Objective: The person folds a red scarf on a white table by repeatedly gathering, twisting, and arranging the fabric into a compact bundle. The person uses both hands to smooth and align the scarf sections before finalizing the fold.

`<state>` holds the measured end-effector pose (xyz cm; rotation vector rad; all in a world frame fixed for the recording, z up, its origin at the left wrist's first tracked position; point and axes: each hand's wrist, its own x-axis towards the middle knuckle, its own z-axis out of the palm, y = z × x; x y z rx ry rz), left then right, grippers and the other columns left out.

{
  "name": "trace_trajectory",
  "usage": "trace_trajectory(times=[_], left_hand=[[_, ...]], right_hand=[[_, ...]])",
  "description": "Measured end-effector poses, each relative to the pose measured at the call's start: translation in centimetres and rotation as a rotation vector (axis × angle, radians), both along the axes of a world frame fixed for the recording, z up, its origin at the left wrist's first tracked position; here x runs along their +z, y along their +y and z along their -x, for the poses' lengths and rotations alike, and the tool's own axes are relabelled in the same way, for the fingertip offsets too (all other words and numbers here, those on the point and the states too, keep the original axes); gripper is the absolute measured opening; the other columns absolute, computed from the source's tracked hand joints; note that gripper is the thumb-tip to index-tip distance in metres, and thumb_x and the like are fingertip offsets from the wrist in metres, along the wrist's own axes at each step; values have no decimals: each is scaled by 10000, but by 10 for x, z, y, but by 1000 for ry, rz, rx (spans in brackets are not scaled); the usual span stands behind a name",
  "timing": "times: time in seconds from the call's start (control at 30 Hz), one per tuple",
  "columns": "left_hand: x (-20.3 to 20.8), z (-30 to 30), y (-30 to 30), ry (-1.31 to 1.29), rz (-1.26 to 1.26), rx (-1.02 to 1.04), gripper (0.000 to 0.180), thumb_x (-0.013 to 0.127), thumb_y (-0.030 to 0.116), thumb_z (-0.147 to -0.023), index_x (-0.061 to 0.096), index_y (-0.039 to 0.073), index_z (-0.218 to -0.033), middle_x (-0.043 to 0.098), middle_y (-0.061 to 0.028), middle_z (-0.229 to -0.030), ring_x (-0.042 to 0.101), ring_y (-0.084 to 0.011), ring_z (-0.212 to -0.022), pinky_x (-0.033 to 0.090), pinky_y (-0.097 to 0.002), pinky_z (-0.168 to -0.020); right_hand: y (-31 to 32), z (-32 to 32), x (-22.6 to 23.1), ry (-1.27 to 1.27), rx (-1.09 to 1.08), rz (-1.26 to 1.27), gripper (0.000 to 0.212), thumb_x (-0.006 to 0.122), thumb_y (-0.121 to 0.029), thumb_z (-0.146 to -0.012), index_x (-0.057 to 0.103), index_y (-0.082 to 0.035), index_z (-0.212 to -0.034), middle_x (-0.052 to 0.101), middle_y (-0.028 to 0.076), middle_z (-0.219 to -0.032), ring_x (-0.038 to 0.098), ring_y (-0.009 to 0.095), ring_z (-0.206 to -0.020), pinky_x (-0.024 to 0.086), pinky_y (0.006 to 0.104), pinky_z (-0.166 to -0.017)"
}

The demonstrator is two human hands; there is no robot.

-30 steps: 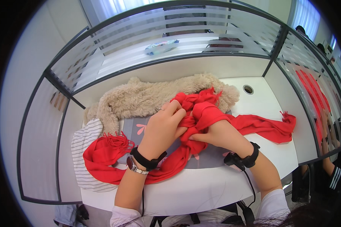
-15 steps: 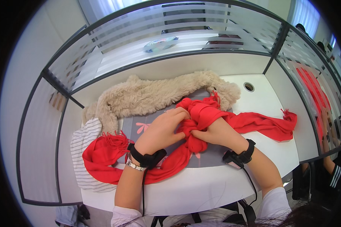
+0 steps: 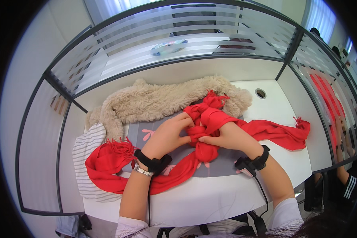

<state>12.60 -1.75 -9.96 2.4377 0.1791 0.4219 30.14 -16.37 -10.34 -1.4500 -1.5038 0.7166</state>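
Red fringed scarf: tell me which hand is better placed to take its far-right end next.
Probably the right hand: it works on that side of the bundled middle, nearer the far-right end. The left hand is on the opposite side, farther away.

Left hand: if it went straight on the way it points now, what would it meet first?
The knotted red scarf, which the left hand touches; beyond that, probably the right hand, though depth is unclear.
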Motion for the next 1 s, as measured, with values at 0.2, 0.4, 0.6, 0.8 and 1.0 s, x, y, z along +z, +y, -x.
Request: trace_trajectory(times=[0.2, 0.4, 0.6, 0.8, 1.0], left_hand=[[1, -7, -7, -72, -144, 18, 301, 733, 9, -726, 600, 3, -996, 553, -111, -1046, 543, -306, -1018, 456, -383, -907], [0, -15, -20, -54, -67, -62, 336, 721, 24, -684, 572, 6, -984, 530, -139, -1019, 508, -333, -994, 427, -390, -870], [-2, -16, -24, -47, -162, -64, 368, 735, 64, -653, 552, 4, -967, 529, -140, -957, 493, -343, -933, 401, -392, -862], [-4, -21, -34, -159, -238, 19, 328, 704, 17, -686, 537, 17, -968, 546, -122, -1012, 552, -360, -948, 466, -415, -816], [1, -20, -38, -162, -378, 107, 340, 730, 38, -721, 539, 44, -1002, 539, -97, -1030, 578, -317, -951, 520, -410, -755]], right_hand=[[-4, -20, 2, -97, 23, 112, 483, 818, -180, -785, 583, -22, -1177, 617, 92, -1079, 596, 204, -982, 482, 319, -887], [1, -29, 0, 13, 120, 221, 434, 855, -207, -744, 599, -28, -1044, 603, 68, -962, 566, 183, -901, 473, 309, -810], [2, -26, -5, 4, 181, 133, 431, 829, -224, -766, 607, -15, -1071, 598, 82, -982, 568, 202, -906, 480, 317, -818], [-4, -33, -1, 5, 122, 196, 420, 751, -135, -785, 572, -22, -1148, 598, 103, -1018, 584, 218, -941, 484, 322, -831], [-2, -22, -6, -59, 46, -25, 393, 717, -95, -779, 548, -22, -1126, 585, 119, -1011, 586, 257, -951, 485, 334, -823]])
